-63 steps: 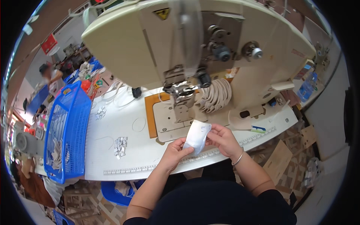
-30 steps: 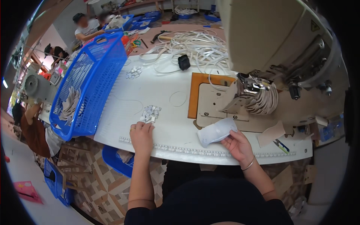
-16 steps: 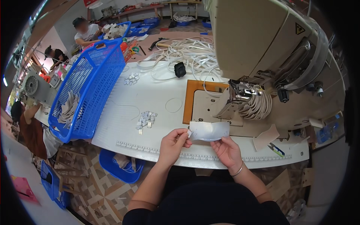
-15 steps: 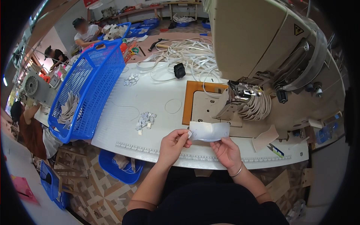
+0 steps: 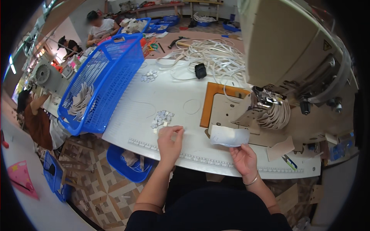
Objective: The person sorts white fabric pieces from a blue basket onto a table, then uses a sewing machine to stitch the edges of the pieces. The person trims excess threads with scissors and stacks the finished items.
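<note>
Closest in, the person's dark-clothed lap and two bare forearms rise from the lower edge toward the white tabletop [image 5: 131, 115], whose near rim carries a printed ruler strip [image 5: 200, 157]. The right hand [image 5: 243, 158], with a thin bangle at the wrist, holds a pale curved fabric piece [image 5: 229, 136] up at the tabletop's near edge, its fingers closed on the piece's lower margin, thumb on the near side. The left hand [image 5: 169, 141] lies on the tabletop just left of that, its fingers curled together over the near end of a small heap of little silver-white tags [image 5: 162, 118]; whether a tag is pinched between them cannot be told. Nothing lies between the two hands but bare white surface. Under the tabletop's edge a blue tub [image 5: 129, 165] sits on the patterned floor. Behind the fabric piece an orange-edged wooden plate [image 5: 219, 107] lies flat beside the needle area of a large cream sewing machine [image 5: 293, 50], with a fan of white strips [image 5: 275, 115] hanging below its head. To the left a tall blue basket [image 5: 102, 77] holds more pale pieces. Farther back lie a second scatter of tags [image 5: 148, 76], a small black object [image 5: 200, 71] and a tangle of white cord [image 5: 212, 54], and other people sit at work in the far left corner
</note>
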The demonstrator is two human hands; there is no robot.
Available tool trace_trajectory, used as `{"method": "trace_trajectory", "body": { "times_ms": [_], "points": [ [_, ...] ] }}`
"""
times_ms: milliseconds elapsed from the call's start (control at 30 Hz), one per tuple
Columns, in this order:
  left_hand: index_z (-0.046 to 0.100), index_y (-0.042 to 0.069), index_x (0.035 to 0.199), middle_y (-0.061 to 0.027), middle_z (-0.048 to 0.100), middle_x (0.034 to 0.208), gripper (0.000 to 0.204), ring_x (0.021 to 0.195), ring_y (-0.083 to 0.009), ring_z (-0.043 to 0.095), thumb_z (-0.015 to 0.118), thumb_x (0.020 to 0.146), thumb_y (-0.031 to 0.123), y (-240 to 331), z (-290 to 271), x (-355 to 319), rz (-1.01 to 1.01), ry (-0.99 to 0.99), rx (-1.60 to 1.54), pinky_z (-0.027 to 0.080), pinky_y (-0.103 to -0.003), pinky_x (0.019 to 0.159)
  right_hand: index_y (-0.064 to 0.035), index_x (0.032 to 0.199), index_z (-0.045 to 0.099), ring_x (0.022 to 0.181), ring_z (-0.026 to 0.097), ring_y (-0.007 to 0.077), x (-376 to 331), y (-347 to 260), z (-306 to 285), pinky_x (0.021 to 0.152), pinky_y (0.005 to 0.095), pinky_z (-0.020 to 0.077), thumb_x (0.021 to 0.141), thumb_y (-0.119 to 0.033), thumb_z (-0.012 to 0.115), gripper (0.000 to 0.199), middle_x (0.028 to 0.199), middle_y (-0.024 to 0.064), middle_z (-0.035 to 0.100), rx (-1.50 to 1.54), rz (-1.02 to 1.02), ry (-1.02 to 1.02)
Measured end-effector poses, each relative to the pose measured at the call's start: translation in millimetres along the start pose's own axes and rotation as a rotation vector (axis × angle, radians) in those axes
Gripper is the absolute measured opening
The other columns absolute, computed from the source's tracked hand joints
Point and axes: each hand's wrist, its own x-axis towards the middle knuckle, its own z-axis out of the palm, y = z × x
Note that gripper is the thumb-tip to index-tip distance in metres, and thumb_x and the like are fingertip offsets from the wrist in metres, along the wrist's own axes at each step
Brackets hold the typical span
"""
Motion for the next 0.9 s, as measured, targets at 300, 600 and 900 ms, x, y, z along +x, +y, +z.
{"method": "trace_trajectory", "body": {
  "times_ms": [300, 600, 900],
  "points": [
    [0.059, 0.021, 0.114, -0.0116, 0.038, 0.135, 0.049, 0.125, -0.0439, 0.027, 0.068, 0.07, 0.041, -52.0, -17.4, 59.3, 0.158, -0.302, 0.783, 0.025, -0.06, 0.096, -0.0018, 0.111, 0.05, 0.102, 0.056, 0.0246, 2.9, -0.5, -4.2, 0.09, 0.0382, 0.0469, 0.083, -0.001, 0.049, 0.028, 0.109, 0.0116, 0.057, -0.027, 0.046, 0.046],
    [0.062, 0.006, 0.078, -0.0088, 0.059, 0.094, 0.02, 0.099, -0.0304, 0.049, 0.063, 0.071, 0.024, -141.7, -81.7, 117.9, 0.161, -0.098, 0.629, 0.036, -0.048, 0.086, -0.0054, 0.118, 0.046, 0.105, 0.053, 0.026, -19.9, -13.5, -14.6, 0.09, 0.0396, 0.0468, 0.083, -0.001, 0.047, 0.035, 0.114, 0.011, 0.053, -0.068, 0.022, 0.114],
    [0.055, 0.013, 0.118, -0.0111, 0.045, 0.127, 0.048, 0.121, -0.0306, 0.037, 0.064, 0.075, 0.034, -151.7, -8.5, 252.2, 0.073, 0.047, 0.664, 0.03, -0.046, 0.098, -0.0065, 0.116, 0.046, 0.103, 0.055, 0.027, -15.6, -15.4, -9.7, 0.087, 0.041, 0.0483, 0.082, -0.001, 0.047, 0.034, 0.113, 0.0119, 0.053, -0.112, 0.004, 0.183]
  ]
}}
